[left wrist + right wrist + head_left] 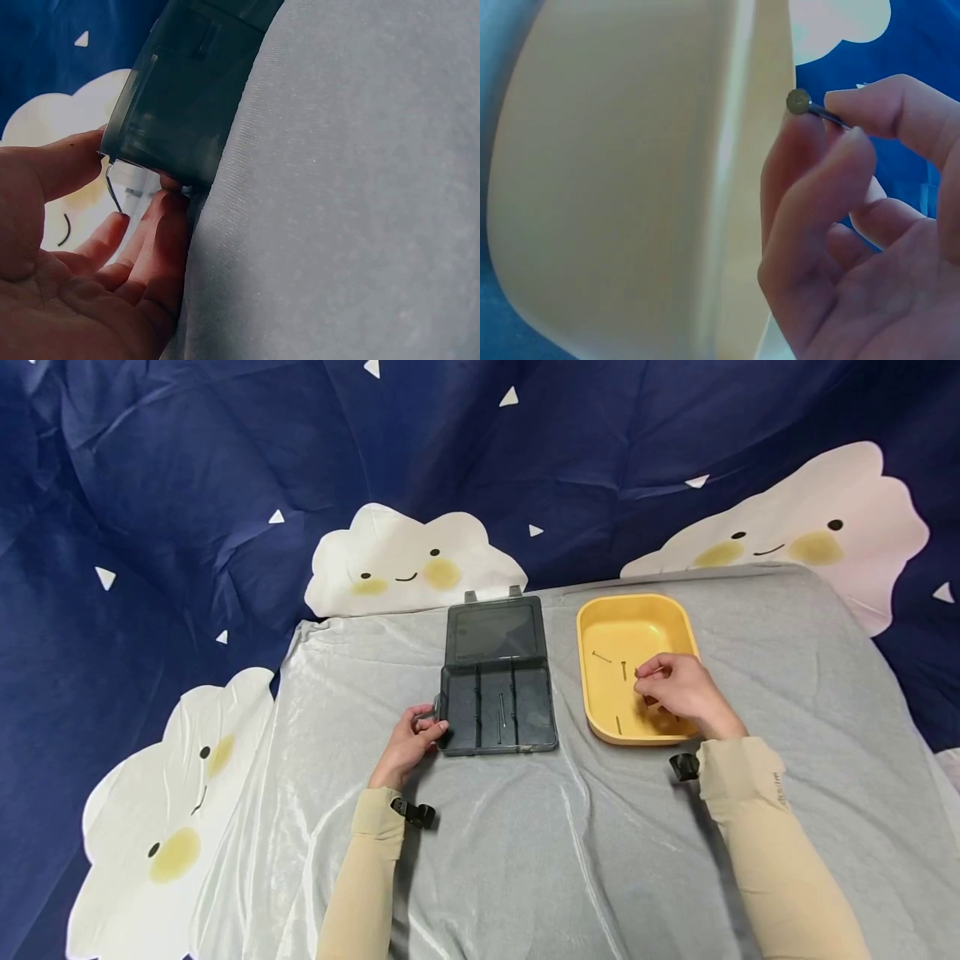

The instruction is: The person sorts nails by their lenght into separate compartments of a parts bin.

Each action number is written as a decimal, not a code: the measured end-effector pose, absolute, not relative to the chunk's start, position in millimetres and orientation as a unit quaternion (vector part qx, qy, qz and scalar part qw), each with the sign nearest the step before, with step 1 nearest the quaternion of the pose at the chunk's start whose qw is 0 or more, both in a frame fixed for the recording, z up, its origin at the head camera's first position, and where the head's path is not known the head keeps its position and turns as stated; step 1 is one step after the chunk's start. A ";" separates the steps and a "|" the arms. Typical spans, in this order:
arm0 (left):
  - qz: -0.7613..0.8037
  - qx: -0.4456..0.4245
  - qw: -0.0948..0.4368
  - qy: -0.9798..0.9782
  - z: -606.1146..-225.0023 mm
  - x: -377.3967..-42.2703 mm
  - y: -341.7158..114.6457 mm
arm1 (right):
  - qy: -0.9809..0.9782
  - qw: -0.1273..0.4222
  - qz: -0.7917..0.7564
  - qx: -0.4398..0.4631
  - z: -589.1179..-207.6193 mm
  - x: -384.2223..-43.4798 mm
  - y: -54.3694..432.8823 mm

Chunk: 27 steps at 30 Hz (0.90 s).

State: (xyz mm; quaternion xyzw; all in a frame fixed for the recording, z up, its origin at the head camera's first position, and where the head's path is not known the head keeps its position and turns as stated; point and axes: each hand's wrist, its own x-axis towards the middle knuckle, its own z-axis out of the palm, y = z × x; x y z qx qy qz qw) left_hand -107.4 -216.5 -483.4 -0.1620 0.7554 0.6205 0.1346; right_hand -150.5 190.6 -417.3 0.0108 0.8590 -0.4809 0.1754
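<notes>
My left hand grips the left side of a dark, see-through compartment box, its thumb at the upper edge and the fingers beneath, as the left wrist view shows. The box lies with its lid folded back. Two long thin screws lie in its middle compartment. Over the yellow basin, my right hand pinches a screw between thumb and fingers, the round head sticking out past the fingertips. Several loose screws lie on the basin floor, some partly hidden by the hand.
A wrinkled grey cloth covers the table. Behind it and at the left hangs a dark blue curtain with white clouds. The box and the basin stand side by side, a narrow strip of cloth between them.
</notes>
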 end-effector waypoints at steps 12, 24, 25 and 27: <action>0.617 -0.166 0.114 0.761 -497.9 -109.8 -218.1 | 0.858 0.156 -0.490 0.005 -406.7 -148.2 189.8; 0.620 -0.162 0.133 0.756 -482.4 -106.8 -216.0 | 0.870 0.090 -0.484 -0.005 -395.3 -145.7 183.1; 0.620 -0.162 0.134 0.756 -478.5 -105.5 -214.9 | 0.871 0.084 -0.485 -0.007 -394.3 -145.6 182.3; 0.621 -0.161 0.134 0.756 -471.3 -103.0 -212.5 | 0.870 0.070 -0.487 -0.009 -392.3 -145.6 180.6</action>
